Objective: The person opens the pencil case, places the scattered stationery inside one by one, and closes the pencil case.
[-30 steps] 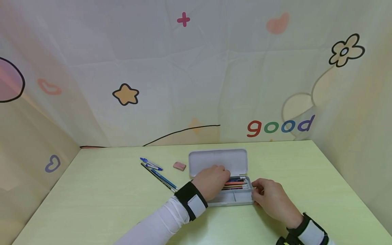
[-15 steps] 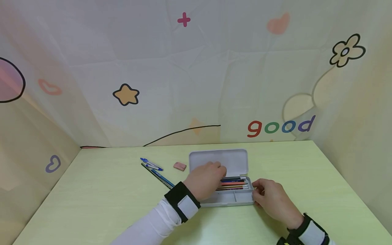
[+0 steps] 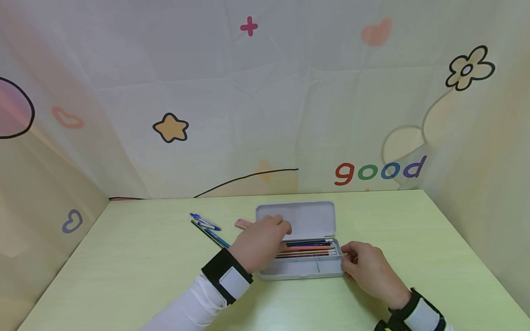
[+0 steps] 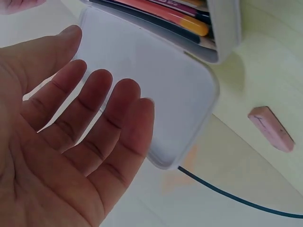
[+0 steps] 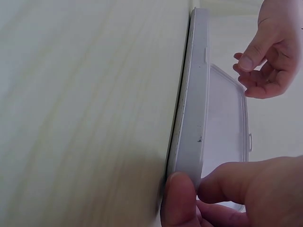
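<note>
case point(image 5: 195, 99): smooth, chipped | tabletop point(image 5: 85, 104): matt wood-grain | backdrop point(image 3: 248, 101): creased cloth

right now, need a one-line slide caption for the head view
Left hand hovers over an open case of pencils while the right hand holds its right end; eraser and pens lie left.

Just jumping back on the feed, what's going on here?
A person is at an open pencil case on a table. Their right hand grips its right end, while the left hand hovers over its left part with nothing in its fingers. Several pencils lie in the back compartment, and the lid is swung open behind. A pink eraser, blue-and-white pens and two slim, pencil-like sticks lie outside, to the left.
</note>
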The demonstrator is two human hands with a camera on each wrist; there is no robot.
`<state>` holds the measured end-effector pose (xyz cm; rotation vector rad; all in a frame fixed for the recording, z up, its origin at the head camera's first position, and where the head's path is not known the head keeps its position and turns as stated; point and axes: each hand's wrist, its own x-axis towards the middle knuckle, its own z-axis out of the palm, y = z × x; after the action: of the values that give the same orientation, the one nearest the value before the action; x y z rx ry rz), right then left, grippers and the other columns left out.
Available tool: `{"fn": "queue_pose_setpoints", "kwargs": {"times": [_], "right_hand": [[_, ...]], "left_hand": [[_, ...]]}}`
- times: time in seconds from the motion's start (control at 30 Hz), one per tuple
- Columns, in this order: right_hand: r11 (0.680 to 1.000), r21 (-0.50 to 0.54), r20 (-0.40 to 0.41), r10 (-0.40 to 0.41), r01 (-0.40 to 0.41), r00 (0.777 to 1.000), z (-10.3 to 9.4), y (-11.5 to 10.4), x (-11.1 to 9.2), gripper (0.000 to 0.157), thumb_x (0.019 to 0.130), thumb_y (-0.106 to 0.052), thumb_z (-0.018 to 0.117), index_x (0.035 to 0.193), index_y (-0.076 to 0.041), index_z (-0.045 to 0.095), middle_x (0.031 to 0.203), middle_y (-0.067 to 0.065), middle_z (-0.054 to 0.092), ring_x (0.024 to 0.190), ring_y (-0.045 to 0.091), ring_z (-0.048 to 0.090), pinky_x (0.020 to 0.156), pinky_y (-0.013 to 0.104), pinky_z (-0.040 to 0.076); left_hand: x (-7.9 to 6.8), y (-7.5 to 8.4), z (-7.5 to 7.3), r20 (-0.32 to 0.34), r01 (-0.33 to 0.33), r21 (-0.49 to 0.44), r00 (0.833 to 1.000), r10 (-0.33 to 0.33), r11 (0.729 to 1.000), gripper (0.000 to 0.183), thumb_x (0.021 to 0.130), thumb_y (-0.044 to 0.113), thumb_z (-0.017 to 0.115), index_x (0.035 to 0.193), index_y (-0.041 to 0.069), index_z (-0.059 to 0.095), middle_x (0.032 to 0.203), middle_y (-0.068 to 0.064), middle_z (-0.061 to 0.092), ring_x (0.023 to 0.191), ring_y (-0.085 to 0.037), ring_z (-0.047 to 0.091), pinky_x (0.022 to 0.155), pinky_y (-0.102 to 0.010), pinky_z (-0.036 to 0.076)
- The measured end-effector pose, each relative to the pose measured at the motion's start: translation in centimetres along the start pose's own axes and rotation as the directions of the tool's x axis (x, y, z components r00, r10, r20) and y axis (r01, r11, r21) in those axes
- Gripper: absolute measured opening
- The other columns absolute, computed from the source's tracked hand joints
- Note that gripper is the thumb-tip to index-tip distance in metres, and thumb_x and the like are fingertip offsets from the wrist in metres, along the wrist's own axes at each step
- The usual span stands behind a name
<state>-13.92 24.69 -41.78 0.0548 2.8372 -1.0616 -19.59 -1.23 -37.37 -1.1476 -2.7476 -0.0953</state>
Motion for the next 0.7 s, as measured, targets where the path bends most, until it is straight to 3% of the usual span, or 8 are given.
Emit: {"fn": "queue_pose_setpoints", "kwargs": {"times": [0.1, 0.2, 0.33, 0.43, 0.7], "right_hand": [[1.0, -0.001, 0.004, -0.002, 0.002, 1.0, 0.0, 0.0, 0.1, 0.026, 0.092, -0.005, 0.062, 0.116, 0.003, 0.063, 0.08, 0.004, 0.057, 0.067, 0.015, 0.054, 0.054, 0.027, 0.048], [1.0, -0.006, 0.009, -0.006, 0.006, 1.0, -0.1, -0.1, 0.1, 0.026, 0.092, -0.006, 0.062, 0.116, 0.003, 0.063, 0.08, 0.004, 0.057, 0.068, 0.015, 0.054, 0.054, 0.027, 0.048], [1.0, -0.007, 0.004, -0.005, 0.005, 1.0, 0.0, -0.1, 0.1, 0.025, 0.092, -0.005, 0.061, 0.116, 0.003, 0.064, 0.08, 0.004, 0.057, 0.067, 0.015, 0.054, 0.054, 0.027, 0.048], [1.0, -0.003, -0.003, -0.007, 0.007, 1.0, 0.0, 0.0, 0.1, 0.025, 0.091, -0.004, 0.062, 0.115, 0.003, 0.064, 0.079, 0.004, 0.057, 0.065, 0.015, 0.055, 0.054, 0.027, 0.048], [1.0, 0.0, 0.006, -0.006, 0.006, 1.0, 0.0, 0.1, 0.2, 0.026, 0.092, -0.005, 0.061, 0.116, 0.003, 0.063, 0.08, 0.004, 0.057, 0.066, 0.014, 0.055, 0.054, 0.027, 0.048]], "left_hand": [[-0.6, -0.5, -0.1, 0.0, 0.029, 0.014, 1.0, -0.029, 0.999, 0.026, 0.09, 0.03, 0.073, 0.112, 0.017, 0.069, 0.101, 0.003, 0.062, 0.094, -0.017, 0.061, 0.068, -0.045, 0.053], [-1.2, -1.2, -0.3, 0.003, 0.054, 0.012, 0.999, -0.054, 0.998, 0.026, 0.09, 0.029, 0.074, 0.113, 0.017, 0.068, 0.102, 0.003, 0.061, 0.094, -0.017, 0.06, 0.063, -0.047, 0.05], [-1.9, -2.4, -0.5, 0.002, 0.06, -0.024, 0.998, -0.06, 0.998, 0.026, 0.09, 0.022, 0.074, 0.114, 0.015, 0.067, 0.103, 0.003, 0.06, 0.094, -0.017, 0.058, 0.075, -0.033, 0.052], [-2.5, -3.4, -0.6, -0.009, 0.062, -0.03, 0.998, -0.062, 0.998, 0.026, 0.089, 0.019, 0.075, 0.113, 0.013, 0.067, 0.103, 0.002, 0.06, 0.092, -0.017, 0.057, 0.079, -0.028, 0.052], [-4.1, -5.7, -0.9, -0.062, 0.09, -0.034, 0.994, -0.092, 0.995, 0.023, 0.087, 0.011, 0.076, 0.108, 0.013, 0.067, 0.101, 0.003, 0.061, 0.091, -0.016, 0.056, 0.079, -0.025, 0.051]]}}
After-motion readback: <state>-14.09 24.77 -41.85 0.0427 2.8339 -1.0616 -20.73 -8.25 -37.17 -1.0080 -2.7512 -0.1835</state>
